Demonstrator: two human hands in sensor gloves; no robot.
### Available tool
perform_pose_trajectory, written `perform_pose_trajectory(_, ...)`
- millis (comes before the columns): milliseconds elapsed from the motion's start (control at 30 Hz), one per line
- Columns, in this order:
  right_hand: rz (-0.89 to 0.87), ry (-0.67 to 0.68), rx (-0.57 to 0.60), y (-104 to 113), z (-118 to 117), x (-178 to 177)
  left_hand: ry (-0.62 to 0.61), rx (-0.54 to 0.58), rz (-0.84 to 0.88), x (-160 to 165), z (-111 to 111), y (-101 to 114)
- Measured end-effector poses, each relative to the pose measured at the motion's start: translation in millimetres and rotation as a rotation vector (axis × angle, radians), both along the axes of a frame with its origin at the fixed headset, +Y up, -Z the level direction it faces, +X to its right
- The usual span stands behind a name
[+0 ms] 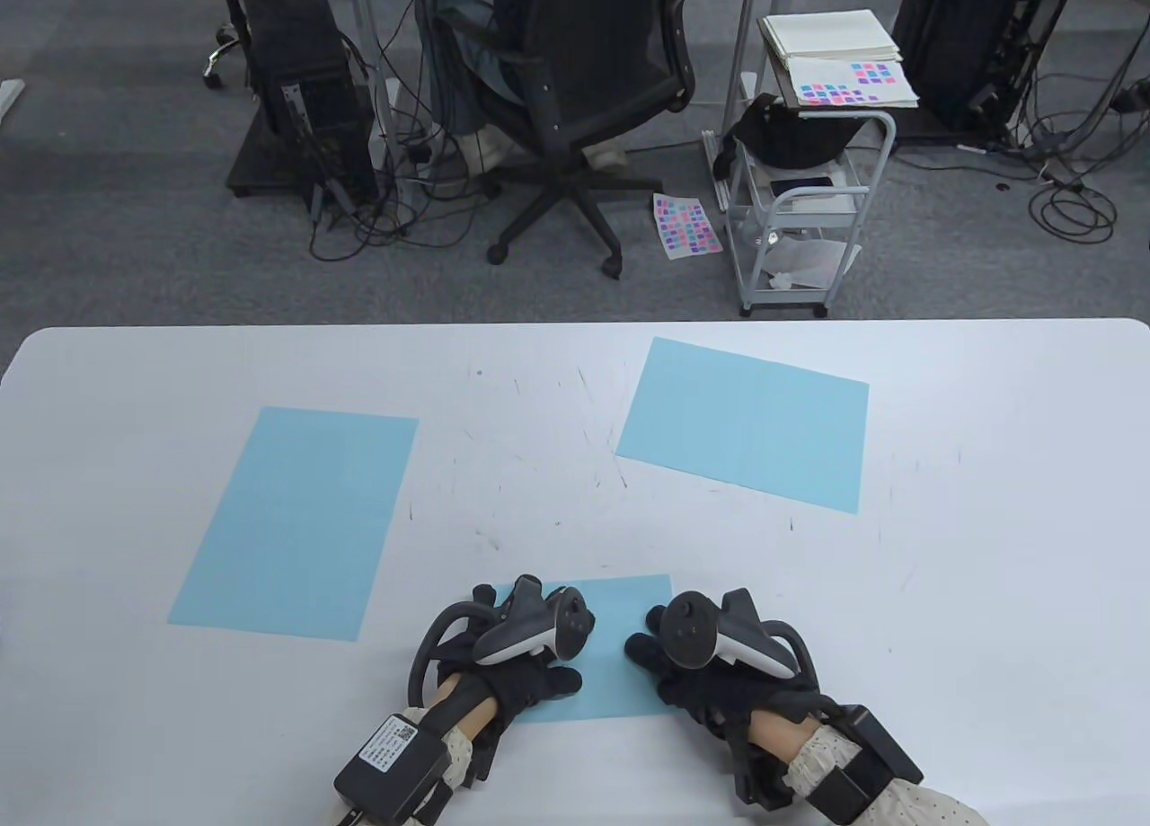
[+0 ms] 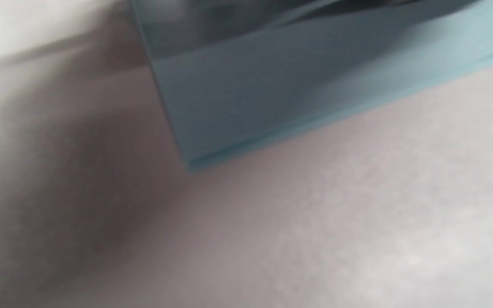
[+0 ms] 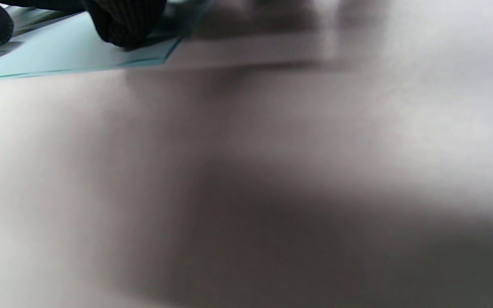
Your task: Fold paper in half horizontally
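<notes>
A small light-blue paper lies doubled over near the table's front edge, between and under both hands. My left hand rests on its left part and my right hand on its right part, fingers laid flat on the sheet. The left wrist view shows the paper with two stacked layers at its near corner; my left fingers are only a dark blur at the top there. In the right wrist view, black gloved fingertips press down on the paper close to its layered corner.
Two more light-blue sheets lie flat on the white table: one upright at the left, one slanted at the back right. Beyond the far edge stand an office chair and a small cart.
</notes>
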State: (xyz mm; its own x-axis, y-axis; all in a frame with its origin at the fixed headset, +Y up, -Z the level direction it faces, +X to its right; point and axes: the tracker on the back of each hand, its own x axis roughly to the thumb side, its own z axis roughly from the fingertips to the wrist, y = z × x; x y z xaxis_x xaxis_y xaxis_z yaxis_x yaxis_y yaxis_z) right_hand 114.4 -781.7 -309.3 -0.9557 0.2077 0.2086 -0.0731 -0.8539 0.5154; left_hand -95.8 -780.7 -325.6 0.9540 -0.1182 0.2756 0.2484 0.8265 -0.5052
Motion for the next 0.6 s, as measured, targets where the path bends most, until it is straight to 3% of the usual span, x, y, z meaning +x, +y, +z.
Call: perform_pose_trajectory(600,-0.008,-0.004,-0.004,-0.9,0.1,1.2,0.064,-0.023,-0.002,-26.6,-3.7,-0.7)
